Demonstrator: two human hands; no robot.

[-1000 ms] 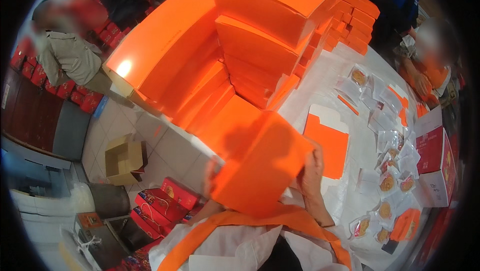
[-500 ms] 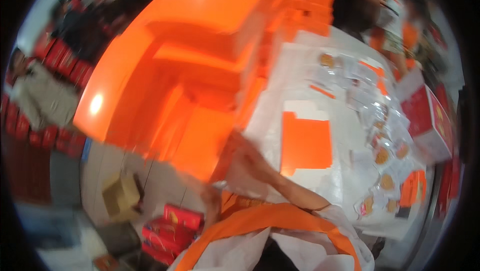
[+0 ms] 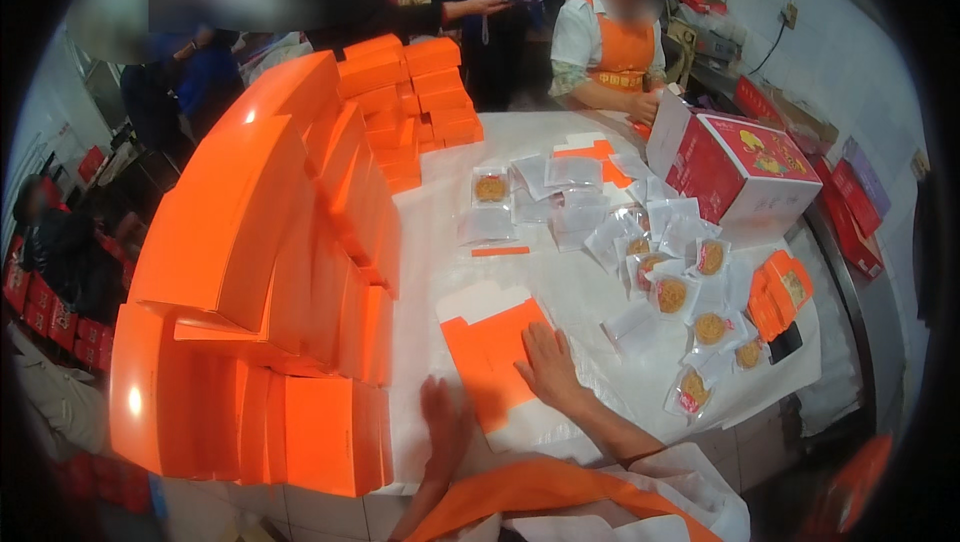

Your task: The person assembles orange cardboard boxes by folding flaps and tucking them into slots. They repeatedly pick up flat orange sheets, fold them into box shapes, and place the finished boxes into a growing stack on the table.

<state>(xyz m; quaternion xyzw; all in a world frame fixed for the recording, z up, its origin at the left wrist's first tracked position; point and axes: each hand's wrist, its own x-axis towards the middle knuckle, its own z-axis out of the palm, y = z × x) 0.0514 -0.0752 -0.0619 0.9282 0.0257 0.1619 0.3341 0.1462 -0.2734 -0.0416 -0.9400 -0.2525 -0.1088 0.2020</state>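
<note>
A flat orange-and-white carton blank lies on the white-covered table in front of me. My right hand rests on its right edge, fingers spread and laid flat. Just off the blank's lower left side hovers my left hand, slightly blurred, fingers stretched upward and nothing in it. Beside that hand, on the left, rises a tall stack of folded orange boxes. Right of the blank are scattered several round golden cakes in clear and white packets.
Another person in an orange apron works at the far side, next to a red-and-white carton. More orange boxes are piled at the back. A narrow orange strip and some small orange packages lie on the table.
My view has swung from the tilted box stack on the left back over the table. Both hands have come away from the stack; the right one now touches the carton blank.
</note>
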